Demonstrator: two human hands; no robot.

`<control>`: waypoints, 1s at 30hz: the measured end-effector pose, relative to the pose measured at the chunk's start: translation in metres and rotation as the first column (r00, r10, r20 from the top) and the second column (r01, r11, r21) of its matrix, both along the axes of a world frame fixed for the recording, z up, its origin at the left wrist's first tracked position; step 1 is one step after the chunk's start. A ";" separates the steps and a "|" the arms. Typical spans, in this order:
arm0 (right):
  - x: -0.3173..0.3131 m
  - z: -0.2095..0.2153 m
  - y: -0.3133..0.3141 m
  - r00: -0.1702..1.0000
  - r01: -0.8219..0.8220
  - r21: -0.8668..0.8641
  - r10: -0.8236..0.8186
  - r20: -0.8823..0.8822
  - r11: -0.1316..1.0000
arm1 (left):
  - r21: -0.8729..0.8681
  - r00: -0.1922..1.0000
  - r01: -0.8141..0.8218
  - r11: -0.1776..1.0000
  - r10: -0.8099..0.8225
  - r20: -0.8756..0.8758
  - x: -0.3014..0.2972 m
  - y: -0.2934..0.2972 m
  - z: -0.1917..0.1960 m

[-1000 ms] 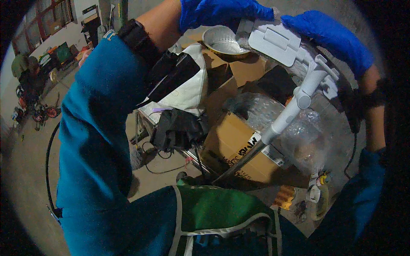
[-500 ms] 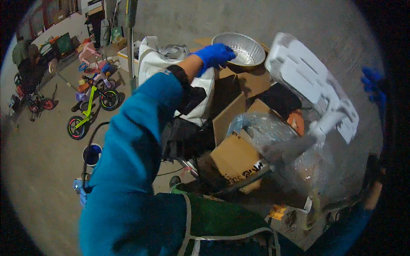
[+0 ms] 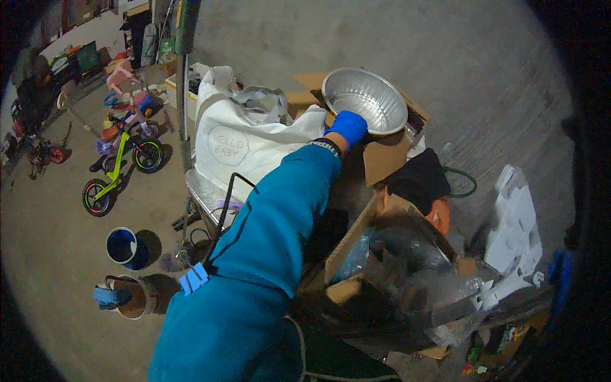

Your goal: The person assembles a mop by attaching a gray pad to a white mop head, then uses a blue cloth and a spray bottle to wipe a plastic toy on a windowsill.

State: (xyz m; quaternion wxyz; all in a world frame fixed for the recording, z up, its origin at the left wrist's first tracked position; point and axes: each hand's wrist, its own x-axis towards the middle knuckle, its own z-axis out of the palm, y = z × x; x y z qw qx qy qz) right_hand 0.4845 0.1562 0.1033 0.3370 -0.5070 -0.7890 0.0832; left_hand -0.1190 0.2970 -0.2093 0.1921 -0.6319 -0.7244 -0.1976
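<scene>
My left hand point(image 3: 349, 127), in a blue glove, is closed at the near rim of a round silver foil pan point(image 3: 372, 102). The pan tilts toward me over an opened cardboard box point(image 3: 386, 159), and its ridged inner wall shows. A dark edge cuts off my right hand point(image 3: 560, 272), also in a blue glove, at the far right; its fingers are too dim to read. Nearest to that hand is a white moulded plastic panel point(image 3: 517, 223) with a jointed bracket at its lower end.
A white tote bag point(image 3: 254, 130) stands left of the boxes, beside a metal post point(image 3: 184, 95). Clear plastic wrap point(image 3: 407, 254) fills a nearer box. Black cloth point(image 3: 420, 175) and a green hose loop point(image 3: 470, 183) lie behind. Buckets point(image 3: 127, 247) and a green balance bike point(image 3: 118, 167) stand left.
My left hand has shifted from the pan's left side to its near rim, and the pan now tilts toward me. The white panel and my right hand appear lower; my view has shifted too.
</scene>
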 end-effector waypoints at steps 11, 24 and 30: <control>0.023 -0.017 -0.003 0.994 0.029 -0.076 -0.036 -0.098 0.997 | 0.266 0.917 -0.144 0.953 0.028 0.398 -0.030 -0.017 0.054; 0.013 -0.014 -0.001 0.999 0.032 -0.052 -0.031 0.011 0.998 | 0.179 0.983 -0.020 0.984 -0.014 0.184 -0.019 -0.017 0.034; 0.012 -0.013 0.009 0.998 -0.060 0.012 0.060 0.028 0.998 | 0.110 0.974 -0.061 0.992 0.036 0.222 0.005 -0.034 0.028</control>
